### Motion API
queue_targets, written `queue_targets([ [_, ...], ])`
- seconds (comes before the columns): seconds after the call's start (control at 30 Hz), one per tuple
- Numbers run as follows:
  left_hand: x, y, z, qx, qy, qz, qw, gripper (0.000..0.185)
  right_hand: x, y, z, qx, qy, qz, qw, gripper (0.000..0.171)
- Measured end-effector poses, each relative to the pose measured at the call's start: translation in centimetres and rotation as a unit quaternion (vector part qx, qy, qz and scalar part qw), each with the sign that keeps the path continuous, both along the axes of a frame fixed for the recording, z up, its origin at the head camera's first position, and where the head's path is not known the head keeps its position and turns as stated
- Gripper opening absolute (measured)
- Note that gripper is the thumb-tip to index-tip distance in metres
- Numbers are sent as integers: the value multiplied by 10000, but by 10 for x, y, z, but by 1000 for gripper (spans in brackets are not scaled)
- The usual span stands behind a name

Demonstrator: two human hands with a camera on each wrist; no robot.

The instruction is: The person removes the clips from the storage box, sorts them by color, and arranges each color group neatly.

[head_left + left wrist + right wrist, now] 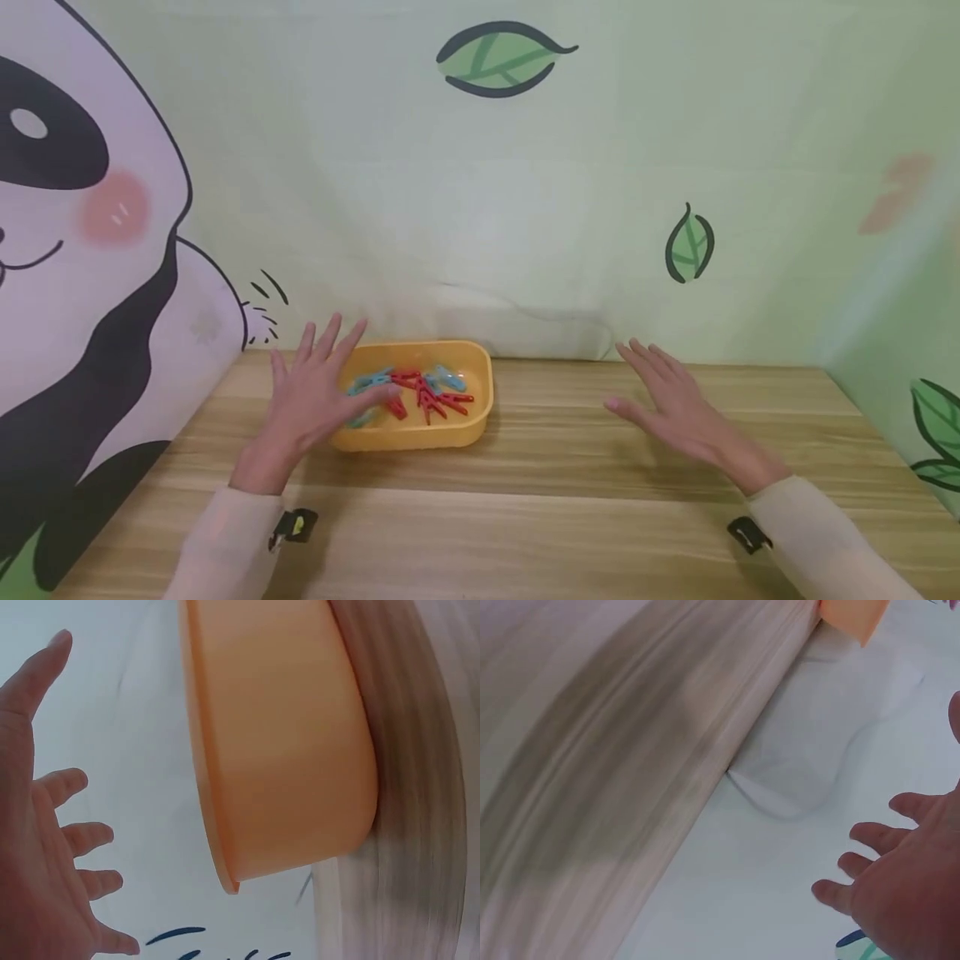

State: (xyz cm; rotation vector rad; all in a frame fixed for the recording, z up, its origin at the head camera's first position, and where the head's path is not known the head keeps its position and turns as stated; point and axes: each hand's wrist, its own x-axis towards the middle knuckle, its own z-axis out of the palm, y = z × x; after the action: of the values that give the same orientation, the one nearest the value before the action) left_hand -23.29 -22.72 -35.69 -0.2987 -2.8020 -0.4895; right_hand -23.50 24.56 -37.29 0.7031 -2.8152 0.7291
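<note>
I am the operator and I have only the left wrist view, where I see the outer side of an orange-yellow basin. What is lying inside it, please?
Observer: Inside the basin are red clips and blue clips, in a loose pile.
Operator: Thank you. And what is to the right of it, outside my picture?
Observer: The right hand is there, apart from the basin, fingers extended and holding nothing.
Operator: I see also some dark strokes at the bottom of my view. To what do they belong?
Observer: In the head view, they are beside a large printed panda.
</note>
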Motion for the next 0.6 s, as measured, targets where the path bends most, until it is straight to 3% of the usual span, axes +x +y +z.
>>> queue_targets([
  [0.33, -3, -6, 3, 689, -213, 80, 9974, 105, -8, -18, 13, -630, -270, 399, 9968, 78],
  [0.6, -3, -11, 0, 853, -284, 97, 9959, 105, -14, -34, 10, -784, -293, 575, 9948, 79],
])
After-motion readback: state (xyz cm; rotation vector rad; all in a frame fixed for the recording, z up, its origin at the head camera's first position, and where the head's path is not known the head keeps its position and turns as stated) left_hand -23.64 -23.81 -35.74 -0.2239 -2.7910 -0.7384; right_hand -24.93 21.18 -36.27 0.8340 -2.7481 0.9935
